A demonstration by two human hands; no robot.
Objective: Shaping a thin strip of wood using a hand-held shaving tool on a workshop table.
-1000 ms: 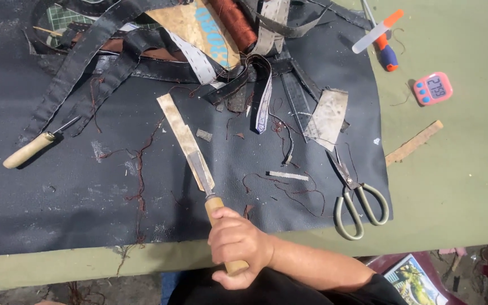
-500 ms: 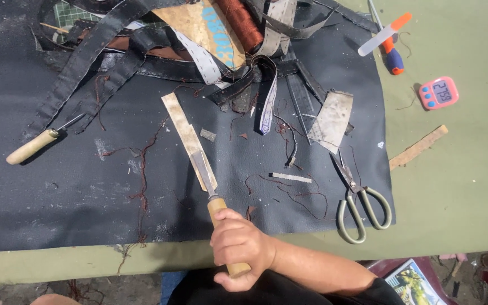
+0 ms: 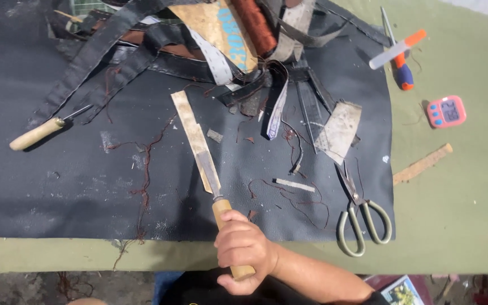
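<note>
My right hand (image 3: pixel 244 248) is shut on the wooden handle of a long flat knife (image 3: pixel 196 141), near the front edge of the table. Its worn, pale blade lies flat on a black leather mat (image 3: pixel 57 186) and points away and to the left. Loose dark red threads (image 3: pixel 142 169) lie scattered on the mat around the blade. My forearm comes in from the bottom right. My left hand is out of the picture.
Scissors (image 3: pixel 360 214) lie at the mat's right edge, beside a grey scrap (image 3: pixel 340 124). An awl with a wooden handle (image 3: pixel 38 133) lies at left. Black straps and scraps (image 3: pixel 199 45) are piled at the back. On the green table: pink timer (image 3: pixel 446 111), wooden strip (image 3: pixel 422 164), marker (image 3: pixel 396 49).
</note>
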